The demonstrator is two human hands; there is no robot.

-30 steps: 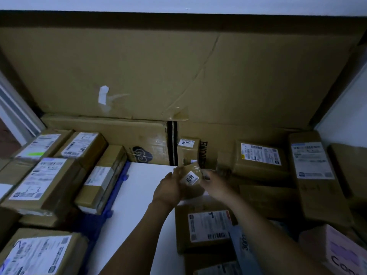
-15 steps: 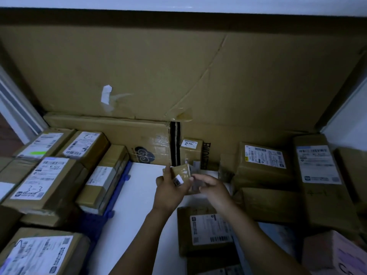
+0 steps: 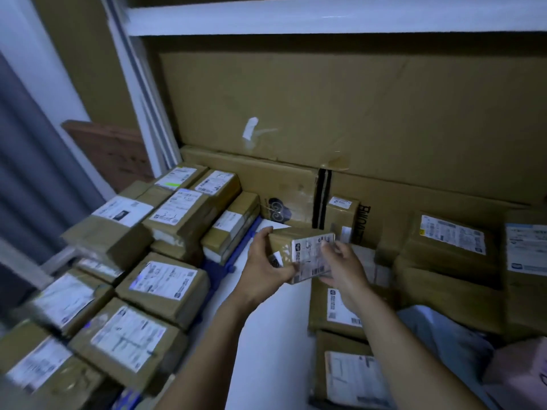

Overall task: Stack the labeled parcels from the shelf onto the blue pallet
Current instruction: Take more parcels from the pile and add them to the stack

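Note:
A small brown parcel (image 3: 299, 247) with a white label facing me hangs above the white shelf surface (image 3: 266, 335). My left hand (image 3: 263, 267) grips its left end, and my right hand (image 3: 343, 267) holds its right side with fingers on the label. To the left, several labeled brown parcels (image 3: 165, 279) lie stacked on the blue pallet (image 3: 225, 261), of which only an edge shows. More labeled parcels (image 3: 450, 241) lie on the shelf at the right.
A large flat cardboard sheet (image 3: 325, 108) stands against the back. A small upright box (image 3: 340, 214) sits behind the held parcel. A white shelf post (image 3: 142, 84) rises at the left, with a grey curtain (image 3: 35, 173) beyond it.
The view has swung left, showing more of the pallet stack. The held parcel has been turned so that its large label faces me; both hands still hold it.

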